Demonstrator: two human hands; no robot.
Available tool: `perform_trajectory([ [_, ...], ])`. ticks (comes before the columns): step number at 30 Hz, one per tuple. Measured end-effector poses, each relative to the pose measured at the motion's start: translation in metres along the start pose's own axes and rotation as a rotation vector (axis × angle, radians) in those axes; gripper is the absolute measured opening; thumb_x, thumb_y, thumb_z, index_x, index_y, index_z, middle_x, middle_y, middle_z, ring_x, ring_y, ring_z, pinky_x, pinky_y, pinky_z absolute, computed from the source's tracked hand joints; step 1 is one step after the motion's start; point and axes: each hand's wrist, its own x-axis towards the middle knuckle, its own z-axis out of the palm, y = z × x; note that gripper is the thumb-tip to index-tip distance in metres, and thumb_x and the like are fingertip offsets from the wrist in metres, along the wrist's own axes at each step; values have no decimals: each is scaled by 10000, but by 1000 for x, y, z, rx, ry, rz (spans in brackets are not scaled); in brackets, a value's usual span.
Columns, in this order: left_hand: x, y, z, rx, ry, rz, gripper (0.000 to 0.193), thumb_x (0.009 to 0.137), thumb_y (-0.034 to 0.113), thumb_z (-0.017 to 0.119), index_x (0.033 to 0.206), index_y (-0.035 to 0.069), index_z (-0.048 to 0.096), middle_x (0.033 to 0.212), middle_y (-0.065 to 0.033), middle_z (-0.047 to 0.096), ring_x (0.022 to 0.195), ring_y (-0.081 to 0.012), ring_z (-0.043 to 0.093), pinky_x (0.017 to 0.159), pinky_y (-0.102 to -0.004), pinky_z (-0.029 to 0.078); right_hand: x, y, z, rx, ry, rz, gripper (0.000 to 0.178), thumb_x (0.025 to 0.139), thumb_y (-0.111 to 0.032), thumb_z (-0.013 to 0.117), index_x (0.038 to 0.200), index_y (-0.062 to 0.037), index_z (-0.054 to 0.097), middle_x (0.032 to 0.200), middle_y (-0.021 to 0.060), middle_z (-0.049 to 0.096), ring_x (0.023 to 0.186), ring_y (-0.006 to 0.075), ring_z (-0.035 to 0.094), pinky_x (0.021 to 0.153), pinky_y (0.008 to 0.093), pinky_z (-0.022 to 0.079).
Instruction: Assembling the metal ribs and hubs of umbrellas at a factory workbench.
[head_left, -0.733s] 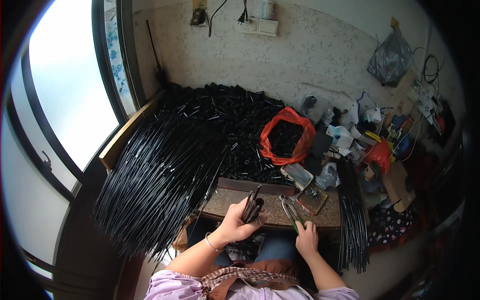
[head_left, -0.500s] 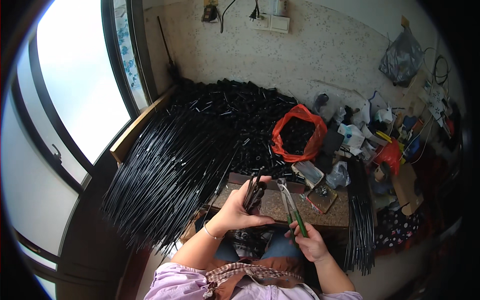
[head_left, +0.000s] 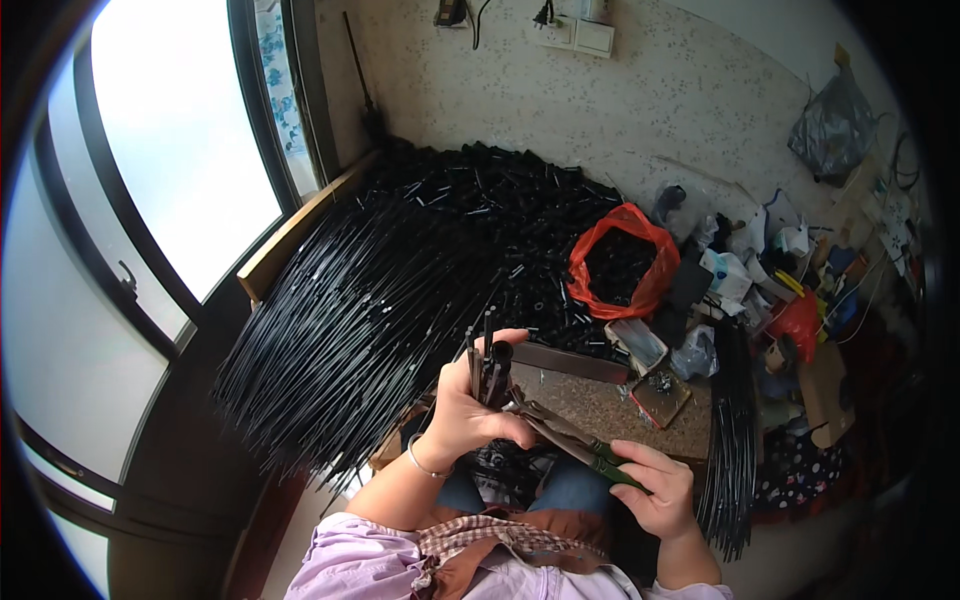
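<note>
My left hand is closed around several thin black rods and a short black tube, their ends sticking up past the fingers. In my right hand are pliers with metal arms and green grips. The pliers slant up to the left, and their jaws reach the lower end of the bunch beside my left thumb. Whether the jaws touch a rod or the tube is hard to make out. Both hands are over the near edge of a speckled brown tabletop.
Long black rods fan out at left by a wooden board. Behind lies a heap of short black tubes. A red plastic bag holds dark pieces. More rods hang at right, near a small tray with metal bits.
The pliers have tilted from nearly upright to slanting left, and their jaws have come to the bunch in my left hand. My right hand has moved right. The view has shifted slightly.
</note>
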Motion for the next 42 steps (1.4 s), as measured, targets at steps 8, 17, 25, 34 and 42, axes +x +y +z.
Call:
perform_trajectory([
  [8, 7, 6, 10, -133, -264, -67, 930, 400, 493, 827, 1097, -26, 495, 606, 47, 487, 548, -25, 446, 479, -160, 319, -42, 1, 51, 1734, -611, 1048, 415, 768, -247, 698, 1019, 30, 518, 695, 100, 588, 509, 163, 570, 496, 250, 461],
  [17, 9, 12, -8, -189, -161, -131, 808, 358, 373, 902, 980, 1, 545, 654, 18, 549, 560, -35, 490, 487, -164, 363, 1, -12, 17, 759, -356, 666, 254, 742, -105, 676, 933, 25, 570, 702, 128, 599, 566, 225, 583, 522, 292, 460],
  [25, 18, 11, -4, -10, -263, -21, 765, 382, 411, 892, 952, 10, 577, 659, 38, 503, 590, -31, 449, 497, -180, 342, 0, -1, 50, 454, -280, 590, 472, 698, -86, 678, 1101, 12, 453, 811, 113, 583, 612, 191, 566, 562, 279, 458],
  [34, 18, 14, 0, -183, -332, -143, 824, 370, 439, 887, 994, 16, 555, 660, 49, 494, 588, -23, 440, 506, -174, 339, -21, 0, 33, 1600, -634, 1074, 360, 779, -146, 676, 998, 91, 516, 675, 98, 598, 537, 155, 569, 518, 263, 469],
  [42, 18, 15, -6, 117, -267, 24, 734, 386, 334, 910, 951, 16, 567, 696, 35, 527, 603, -28, 463, 526, -169, 370, 11, 9, 33, -392, 80, 169, 439, 688, 6, 623, 1096, 3, 460, 766, 118, 564, 592, 254, 555, 598, 308, 462],
])
